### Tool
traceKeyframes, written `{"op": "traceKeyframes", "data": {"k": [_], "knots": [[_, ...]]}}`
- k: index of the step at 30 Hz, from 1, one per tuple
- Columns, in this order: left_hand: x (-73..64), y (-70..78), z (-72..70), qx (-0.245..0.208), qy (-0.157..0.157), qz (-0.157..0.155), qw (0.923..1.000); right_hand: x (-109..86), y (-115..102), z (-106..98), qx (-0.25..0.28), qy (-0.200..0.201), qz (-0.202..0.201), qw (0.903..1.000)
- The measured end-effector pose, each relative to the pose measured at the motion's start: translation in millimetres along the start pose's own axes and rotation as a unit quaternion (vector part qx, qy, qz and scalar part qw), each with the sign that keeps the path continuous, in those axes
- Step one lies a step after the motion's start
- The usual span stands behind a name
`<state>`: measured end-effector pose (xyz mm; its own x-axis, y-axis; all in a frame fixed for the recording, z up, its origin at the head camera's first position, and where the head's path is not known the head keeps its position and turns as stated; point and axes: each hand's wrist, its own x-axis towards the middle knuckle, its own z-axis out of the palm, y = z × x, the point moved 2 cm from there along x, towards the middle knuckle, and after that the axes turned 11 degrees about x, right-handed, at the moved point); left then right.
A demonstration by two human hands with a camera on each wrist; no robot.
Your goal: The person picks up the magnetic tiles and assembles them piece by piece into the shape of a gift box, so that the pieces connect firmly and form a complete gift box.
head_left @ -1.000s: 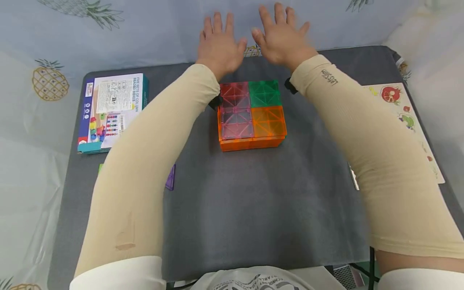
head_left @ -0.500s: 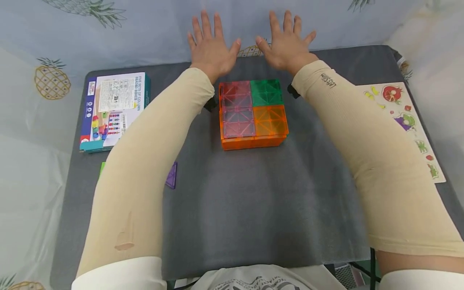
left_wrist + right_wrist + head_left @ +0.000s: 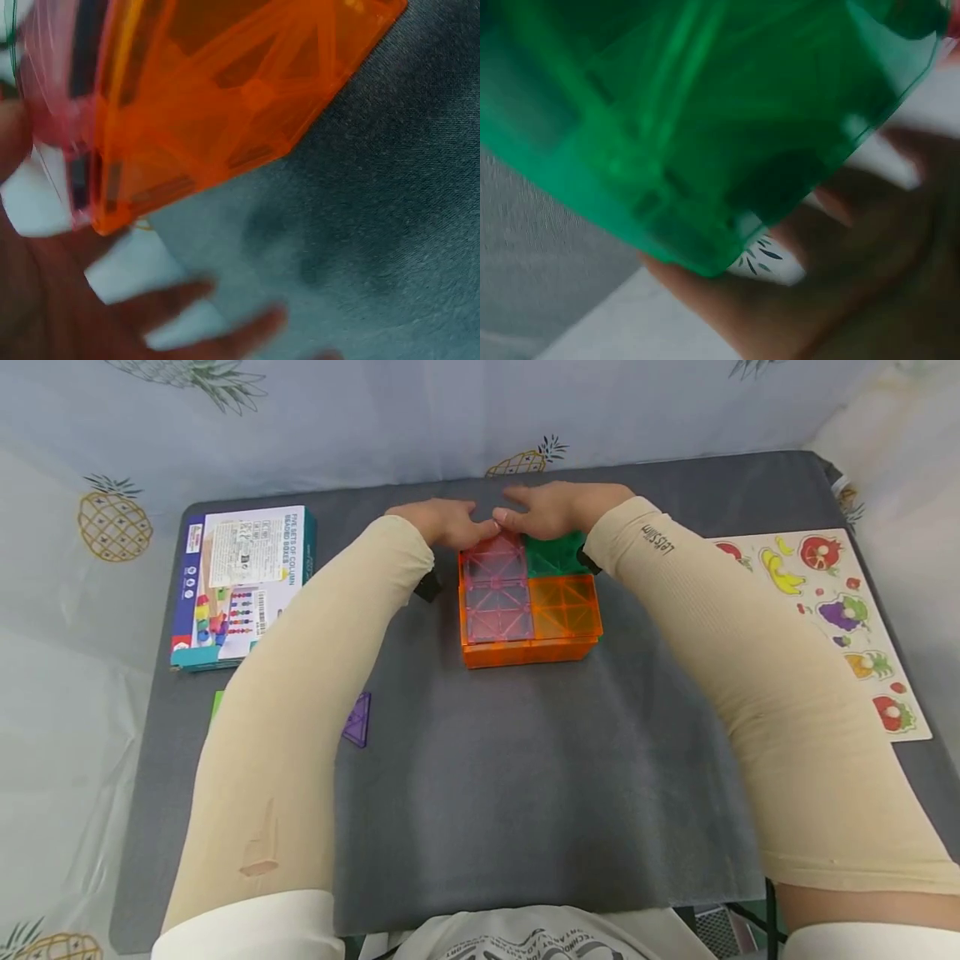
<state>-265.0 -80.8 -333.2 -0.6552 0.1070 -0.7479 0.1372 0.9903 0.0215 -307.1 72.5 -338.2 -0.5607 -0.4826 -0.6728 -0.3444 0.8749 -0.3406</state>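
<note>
I see the left grip (image 3: 442, 520) loose and unclosed at the far left corner of the box of see-through tiles (image 3: 532, 653); its fingers are spread in the left wrist view, blurred, with nothing clasped in them. The right grip (image 3: 561, 508) is relaxed too — its fingers reach past the green wall (image 3: 690, 112) in my right wrist view, and I cannot tell whether they press on it. Both thumbs come close together at the far edge of the top.

The box sits toward the far side of the grey worktop (image 3: 540, 793), between the forearms. On its top I count two pink tiles (image 3: 498, 612) down the left, a green tile (image 3: 553, 557) far right and an orange tile (image 3: 564, 606) near right.

Farther out, the left sleeve (image 3: 277, 710) partly covers a purple triangular tile (image 3: 358, 720) and a light green piece (image 3: 217, 703). Above them lies a printed carton (image 3: 243, 577) lettered for beaded boxes. To the right, a fruit-picture board (image 3: 840, 602) is partly hidden by the right sleeve (image 3: 712, 635) — beyond everything hangs a pineapple-patterned sheet (image 3: 360, 427).
</note>
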Motion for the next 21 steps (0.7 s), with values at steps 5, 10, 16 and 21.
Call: {"op": "traceKeyframes", "data": {"k": [5,10,16,21], "knots": [[4.0,-3.5,1.7,-0.032,0.000,0.068,0.9972,-0.5,6,2,0.001,-0.108,0.015,0.9941],[7.0,-5.7,0.9,-0.038,0.032,0.111,0.9925,-0.8,12,1,0.005,-0.114,0.003,0.9935],[9.5,-5.6,-0.7,0.020,0.095,0.152,0.9837,-2.7,12,0,-0.013,-0.088,-0.030,0.9956],[9.3,-4.1,-1.8,0.035,0.142,0.172,0.9741,-4.7,12,0,-0.023,-0.039,-0.071,0.9964]]}}
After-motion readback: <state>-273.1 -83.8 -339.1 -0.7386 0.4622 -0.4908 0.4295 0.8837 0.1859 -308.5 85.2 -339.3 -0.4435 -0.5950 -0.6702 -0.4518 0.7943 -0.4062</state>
